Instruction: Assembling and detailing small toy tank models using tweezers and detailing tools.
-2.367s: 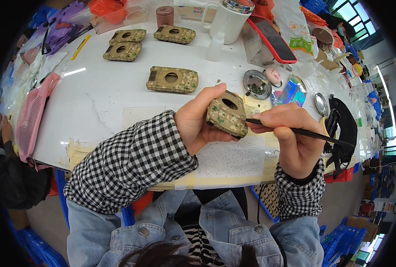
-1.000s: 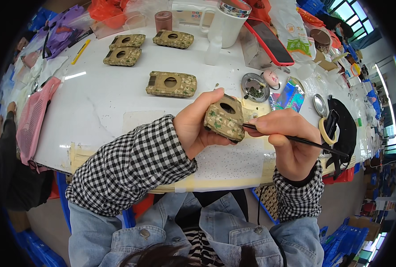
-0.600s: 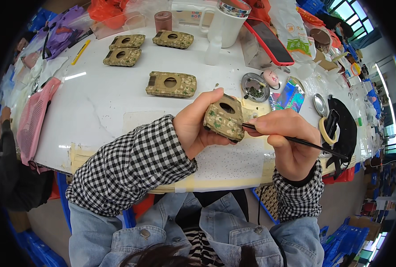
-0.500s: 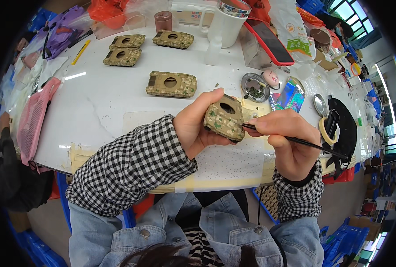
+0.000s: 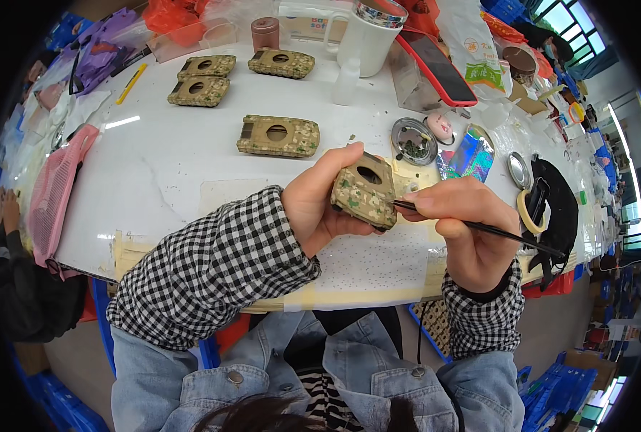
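My left hand (image 5: 322, 198) is closed around a camouflage model tank hull (image 5: 356, 200), tilted above the near part of the table. A round dark opening shows in the hull's top. Slim black tweezers (image 5: 504, 232) are pinched in my right hand (image 5: 471, 219), their tip at the hull's right edge. Whether the tip grips a small part is too fine to see. Another tank hull (image 5: 278, 136) rests flat beyond my left hand. Farther back lie more hulls, one (image 5: 281, 63) on its own and two side by side (image 5: 199, 91) at the left.
Right of the held hull stands a round dish (image 5: 414, 141) of small dark green bits, beside a shiny foil pouch (image 5: 471, 155). A white mug (image 5: 371, 39), a small bottle (image 5: 345, 83) and a red-cased phone (image 5: 435, 68) stand behind. A pink mesh bag (image 5: 61, 194) lies left, near another person's hand (image 5: 7, 210).
My hands, the held hull and the tweezers stay almost in place. At the left edge, the other person's hand and arm have shifted slightly.
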`<action>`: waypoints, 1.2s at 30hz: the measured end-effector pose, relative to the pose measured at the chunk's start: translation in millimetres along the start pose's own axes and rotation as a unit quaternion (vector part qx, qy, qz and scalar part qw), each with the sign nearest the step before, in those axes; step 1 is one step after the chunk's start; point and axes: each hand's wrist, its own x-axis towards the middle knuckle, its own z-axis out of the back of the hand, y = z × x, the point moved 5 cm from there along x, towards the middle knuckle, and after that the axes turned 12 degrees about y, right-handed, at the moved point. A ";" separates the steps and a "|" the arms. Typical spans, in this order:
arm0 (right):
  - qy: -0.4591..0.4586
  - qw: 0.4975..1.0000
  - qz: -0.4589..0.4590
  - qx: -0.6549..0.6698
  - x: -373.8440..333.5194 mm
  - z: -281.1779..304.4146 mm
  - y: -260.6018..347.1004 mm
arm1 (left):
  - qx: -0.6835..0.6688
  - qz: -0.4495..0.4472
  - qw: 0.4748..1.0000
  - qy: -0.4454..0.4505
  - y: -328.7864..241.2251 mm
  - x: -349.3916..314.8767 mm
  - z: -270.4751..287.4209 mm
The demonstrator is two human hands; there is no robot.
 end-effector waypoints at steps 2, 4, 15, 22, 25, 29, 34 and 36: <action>0.002 1.000 0.003 -0.007 0.5 0.1 0.8 | 0.001 0.002 1.000 0.005 -0.2 -0.1 0.0; 0.003 1.000 0.007 -0.014 0.9 -0.1 1.5 | 0.002 0.002 1.000 0.005 -0.2 0.1 -0.4; 0.003 1.000 0.007 -0.014 1.7 -0.2 2.6 | -0.013 -0.017 1.000 0.007 -1.0 0.2 -2.0; -0.003 1.000 -0.014 0.001 0.3 -0.4 2.5 | -0.004 -0.008 1.000 0.007 -0.7 0.2 -2.7; 0.004 1.000 -0.001 -0.013 1.4 -0.3 2.7 | 0.008 0.003 1.000 0.003 -0.3 -0.7 -0.8; -0.007 1.000 -0.016 0.007 -0.8 -0.4 -0.1 | 0.009 0.003 1.000 0.006 -0.1 -0.3 -0.6; -0.015 0.999 -0.031 0.037 -2.2 -0.7 -1.8 | 0.011 0.002 1.000 0.001 -0.6 -0.2 -1.4; -0.013 0.999 -0.021 0.029 -1.7 -0.5 -1.5 | 0.009 0.000 1.000 0.004 -0.5 -0.3 -1.5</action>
